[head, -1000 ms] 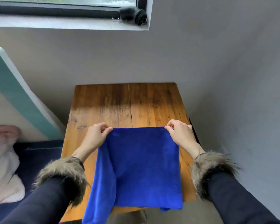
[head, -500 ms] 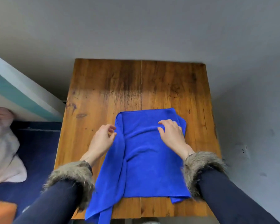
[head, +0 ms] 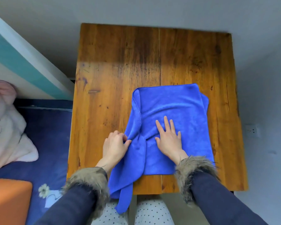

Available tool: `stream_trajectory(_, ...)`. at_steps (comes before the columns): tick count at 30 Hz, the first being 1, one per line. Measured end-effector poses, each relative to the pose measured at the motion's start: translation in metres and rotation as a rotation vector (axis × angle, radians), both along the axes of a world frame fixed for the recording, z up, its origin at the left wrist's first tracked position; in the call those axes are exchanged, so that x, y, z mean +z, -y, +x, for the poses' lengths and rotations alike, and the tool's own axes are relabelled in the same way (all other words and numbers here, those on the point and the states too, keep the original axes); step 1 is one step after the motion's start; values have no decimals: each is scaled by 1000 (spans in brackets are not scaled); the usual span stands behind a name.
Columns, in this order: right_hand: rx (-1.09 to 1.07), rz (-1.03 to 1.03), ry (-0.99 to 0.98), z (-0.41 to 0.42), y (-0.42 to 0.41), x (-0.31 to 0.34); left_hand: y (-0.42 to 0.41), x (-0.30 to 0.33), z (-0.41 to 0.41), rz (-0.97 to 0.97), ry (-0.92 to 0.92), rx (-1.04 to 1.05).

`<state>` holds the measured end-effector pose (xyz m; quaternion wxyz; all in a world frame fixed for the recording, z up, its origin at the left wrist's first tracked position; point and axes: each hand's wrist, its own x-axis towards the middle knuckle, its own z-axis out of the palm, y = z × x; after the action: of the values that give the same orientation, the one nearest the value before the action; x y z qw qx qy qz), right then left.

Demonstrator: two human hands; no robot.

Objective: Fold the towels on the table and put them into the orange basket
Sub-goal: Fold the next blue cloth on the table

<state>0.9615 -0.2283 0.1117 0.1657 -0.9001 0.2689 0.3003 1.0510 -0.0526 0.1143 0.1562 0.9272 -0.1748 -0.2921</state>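
While the blue towel (head: 172, 111) is lying on the table's (head: 113, 65) near half, your right hand (head: 169, 138) is pressing flat on its middle and your left hand (head: 115, 146) is pinching its left edge.

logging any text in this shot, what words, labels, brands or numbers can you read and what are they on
No text can be read.
Pale pink garment: a dark embroidered mark near its left edge, too blurred to read.
Blue towel, wooden table, orange basket: no label or print visible.
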Motion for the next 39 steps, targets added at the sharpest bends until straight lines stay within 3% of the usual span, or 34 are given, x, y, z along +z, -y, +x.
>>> stream_trajectory(6, -24, -46, -42, 1, -5, -1, -45, 8, 68, -40, -33, 152)
stream_trajectory(11, -46, -50, -60, 6, -6, -1, -64, 5, 126, -44, 112, 316)
stream_trajectory(14, -70, -59, -82, 9, -9, 2, -61, 10, 118, -159, 241, 339)
stream_trajectory(17, -113, -88, -83, 16, -19, 7, -62, 9, 79, -280, 275, 78)
stream_trajectory(20, -71, -78, -7, 31, -36, 11, -77, -7, 46, -94, 220, -290)
stream_trajectory(24, -2, 8, 12, 52, -54, 12, -94, -13, 57, -128, 313, -342)
stream_trajectory(26, -16, 48, -33, 54, -58, 10, -99, -5, 72, -176, 321, -250)
stream_trajectory(29, -18, 67, -69, 53, -58, 7, -105, 15, 108, -256, 195, 140)
stream_trajectory(33, -45, 120, -74, 58, -51, 10, -120, 34, 174, -303, 215, 493)
stream_trajectory(36, -47, 118, -80, 61, -51, 10, -126, 36, 193, -294, 246, 563)
stream_trajectory(39, -28, 82, -77, 59, -55, 8, -124, 28, 174, -218, 429, 417)
